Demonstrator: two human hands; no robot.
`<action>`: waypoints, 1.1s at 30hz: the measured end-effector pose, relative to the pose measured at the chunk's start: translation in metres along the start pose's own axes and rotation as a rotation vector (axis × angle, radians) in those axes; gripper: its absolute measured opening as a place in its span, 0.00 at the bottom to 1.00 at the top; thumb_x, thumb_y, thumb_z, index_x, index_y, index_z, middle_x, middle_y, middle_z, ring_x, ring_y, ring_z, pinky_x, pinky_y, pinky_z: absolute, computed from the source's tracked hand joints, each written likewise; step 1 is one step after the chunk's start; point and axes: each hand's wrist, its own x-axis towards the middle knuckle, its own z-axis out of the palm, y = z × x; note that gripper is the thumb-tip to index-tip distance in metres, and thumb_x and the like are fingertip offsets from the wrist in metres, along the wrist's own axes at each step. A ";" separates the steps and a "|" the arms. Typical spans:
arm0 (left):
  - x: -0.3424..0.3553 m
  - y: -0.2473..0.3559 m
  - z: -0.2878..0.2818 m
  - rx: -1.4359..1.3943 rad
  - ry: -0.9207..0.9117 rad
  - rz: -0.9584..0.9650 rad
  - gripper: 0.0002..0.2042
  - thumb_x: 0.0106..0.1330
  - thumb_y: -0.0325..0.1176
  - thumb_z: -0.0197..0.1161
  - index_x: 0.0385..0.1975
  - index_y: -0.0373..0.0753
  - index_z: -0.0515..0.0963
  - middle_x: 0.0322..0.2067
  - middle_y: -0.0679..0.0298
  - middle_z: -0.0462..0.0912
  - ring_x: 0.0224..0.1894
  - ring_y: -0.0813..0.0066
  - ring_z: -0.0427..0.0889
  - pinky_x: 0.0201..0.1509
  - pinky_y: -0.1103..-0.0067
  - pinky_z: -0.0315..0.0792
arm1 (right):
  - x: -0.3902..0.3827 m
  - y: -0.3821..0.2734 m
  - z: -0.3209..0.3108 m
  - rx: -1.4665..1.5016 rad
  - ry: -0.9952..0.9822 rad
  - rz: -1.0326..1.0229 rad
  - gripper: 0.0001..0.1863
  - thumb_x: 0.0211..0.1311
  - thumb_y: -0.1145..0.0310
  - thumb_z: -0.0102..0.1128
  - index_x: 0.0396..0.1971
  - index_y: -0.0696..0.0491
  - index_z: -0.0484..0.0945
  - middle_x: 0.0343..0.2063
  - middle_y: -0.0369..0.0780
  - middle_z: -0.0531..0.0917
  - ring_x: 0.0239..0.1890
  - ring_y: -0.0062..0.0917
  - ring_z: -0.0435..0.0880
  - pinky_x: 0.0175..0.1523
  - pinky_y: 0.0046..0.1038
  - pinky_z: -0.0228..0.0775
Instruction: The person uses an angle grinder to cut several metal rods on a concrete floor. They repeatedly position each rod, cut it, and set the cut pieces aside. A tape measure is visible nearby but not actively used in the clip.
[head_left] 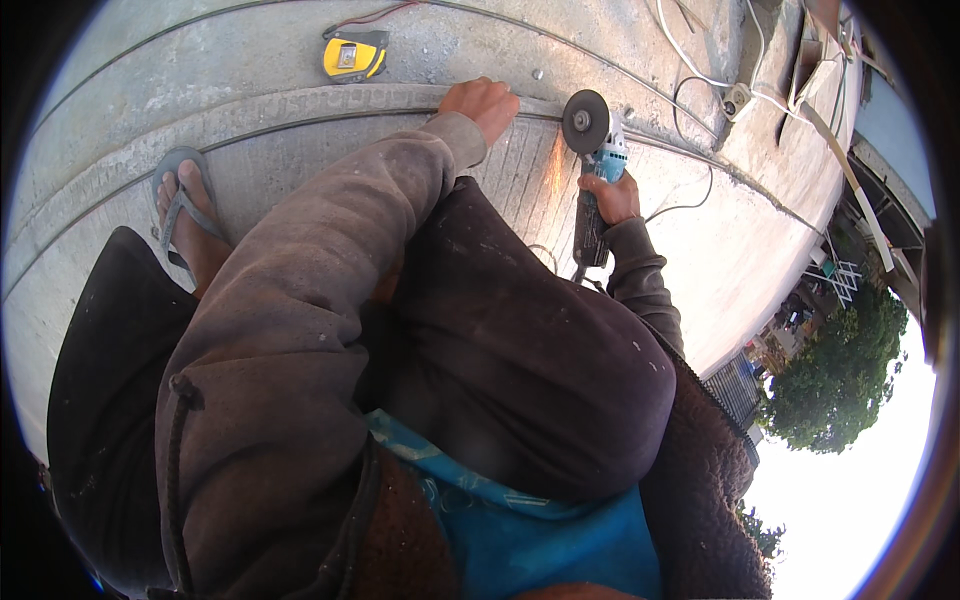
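Right now the right hand (612, 197) grips the angle grinder (597, 165), its disc at the metal rail (330, 100) on the concrete, sparks showing. Left hand (483, 104) presses flat on that rail. Cutting looks underway; next calls for steady pressure along the line.

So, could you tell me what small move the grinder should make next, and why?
Probably ease the grinder onward along the groove toward the left hand, slowly. The right hand holds it with the disc at the concrete, sparks fly, and the left hand rests on the same line, close by.
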 end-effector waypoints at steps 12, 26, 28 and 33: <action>0.000 -0.002 0.003 0.007 0.005 0.025 0.07 0.60 0.27 0.55 0.31 0.39 0.82 0.39 0.58 0.81 0.47 0.58 0.80 0.48 0.66 0.77 | -0.017 -0.003 -0.001 -0.094 0.004 0.007 0.26 0.42 0.63 0.69 0.42 0.61 0.79 0.33 0.44 0.85 0.35 0.29 0.84 0.41 0.31 0.75; -0.002 0.000 -0.003 -0.009 0.008 0.006 0.08 0.60 0.28 0.54 0.31 0.39 0.82 0.39 0.58 0.81 0.47 0.57 0.80 0.47 0.64 0.76 | 0.002 -0.002 -0.001 -0.045 0.019 0.001 0.25 0.41 0.63 0.70 0.41 0.61 0.80 0.32 0.44 0.85 0.34 0.30 0.84 0.41 0.31 0.74; -0.002 0.000 -0.003 -0.012 0.001 0.011 0.08 0.60 0.28 0.54 0.32 0.39 0.82 0.39 0.58 0.81 0.48 0.57 0.80 0.48 0.65 0.76 | -0.005 -0.006 -0.001 -0.031 0.005 -0.003 0.26 0.41 0.63 0.70 0.41 0.61 0.80 0.32 0.44 0.85 0.34 0.30 0.84 0.42 0.31 0.74; -0.001 -0.003 0.002 -0.040 0.000 0.025 0.08 0.61 0.27 0.54 0.33 0.38 0.81 0.40 0.57 0.81 0.48 0.57 0.80 0.49 0.65 0.76 | -0.015 -0.008 -0.002 -0.115 -0.003 0.021 0.25 0.41 0.64 0.69 0.42 0.60 0.80 0.32 0.44 0.85 0.34 0.30 0.84 0.42 0.31 0.74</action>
